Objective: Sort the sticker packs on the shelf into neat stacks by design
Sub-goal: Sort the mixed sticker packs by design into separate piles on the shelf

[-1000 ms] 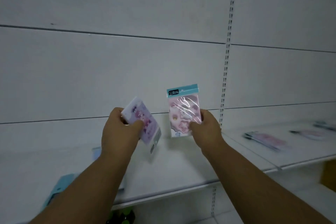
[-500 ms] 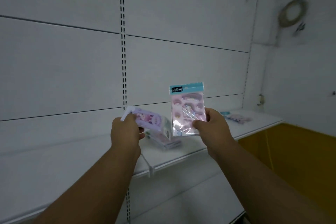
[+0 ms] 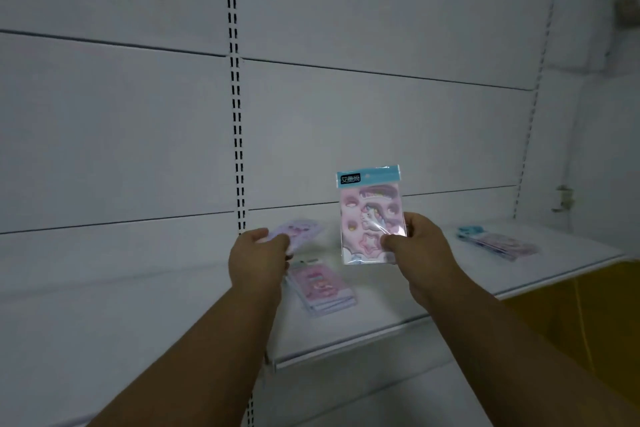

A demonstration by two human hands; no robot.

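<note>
My right hand [image 3: 417, 246] holds a pink unicorn sticker pack [image 3: 370, 215] with a teal header upright above the white shelf [image 3: 398, 308]. My left hand [image 3: 258, 258] grips a lilac sticker pack [image 3: 299, 230], tilted nearly flat and blurred, just above and behind a small stack of pink packs [image 3: 322, 289] lying on the shelf. Another stack with blue and pink packs [image 3: 495, 243] lies at the far right of the shelf.
A slotted upright [image 3: 237, 114] runs down the white back panel behind my left hand. The shelf's front lip [image 3: 349, 350] is below my forearms. An orange surface [image 3: 588, 315] shows under the shelf at right.
The view has swung right along the shelf. My left hand has lowered the lilac pack toward the pink stack; my right hand keeps the unicorn pack upright.
</note>
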